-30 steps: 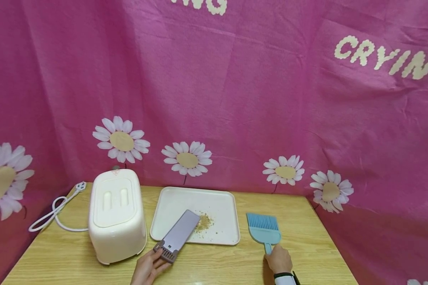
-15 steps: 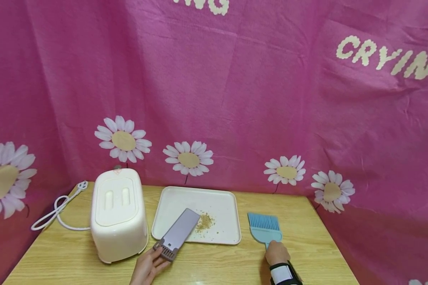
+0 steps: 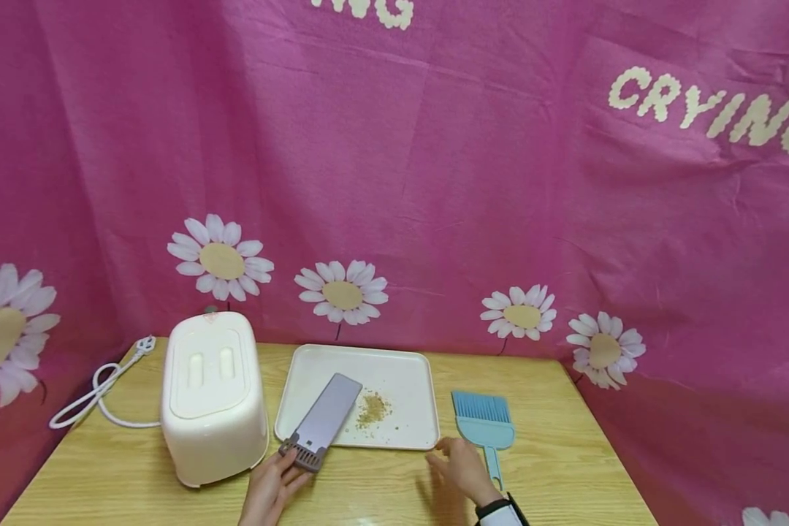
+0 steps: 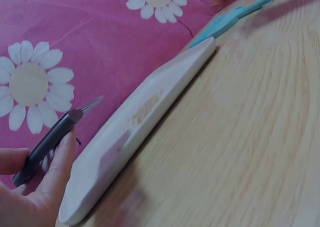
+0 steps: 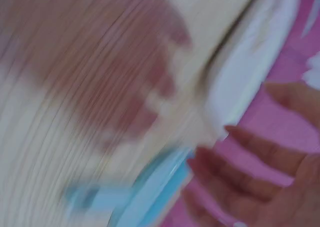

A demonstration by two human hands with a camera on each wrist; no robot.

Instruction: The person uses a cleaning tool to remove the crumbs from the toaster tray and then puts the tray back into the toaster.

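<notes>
My left hand (image 3: 266, 488) pinches the slotted brown end of a flat grey-lavender crumb tray (image 3: 331, 410). In the left wrist view the crumb tray (image 4: 47, 144) appears nearly edge-on, raised above the white serving tray (image 3: 408, 380), between the thumb and fingers. Tan crumbs (image 3: 372, 409) lie in a small heap on the white tray. My right hand (image 3: 463, 467) hovers by that tray's near right corner, holding nothing. Just right of it a blue brush (image 3: 485, 429) lies on the table, bristles pointing away. The right wrist view shows the fingers (image 5: 245, 182) spread and slightly bent, blurred.
A white toaster (image 3: 213, 402) with a closed lid stands to the left of the tray. Its white cord (image 3: 98, 394) loops off behind it toward the table's left edge. The wooden table (image 3: 381, 489) backs onto a pink flowered curtain (image 3: 434, 183).
My right hand has let go of the brush handle and moved left toward the white tray. The brush stays on the table. My left hand's crumb tray has shifted slightly away from me.
</notes>
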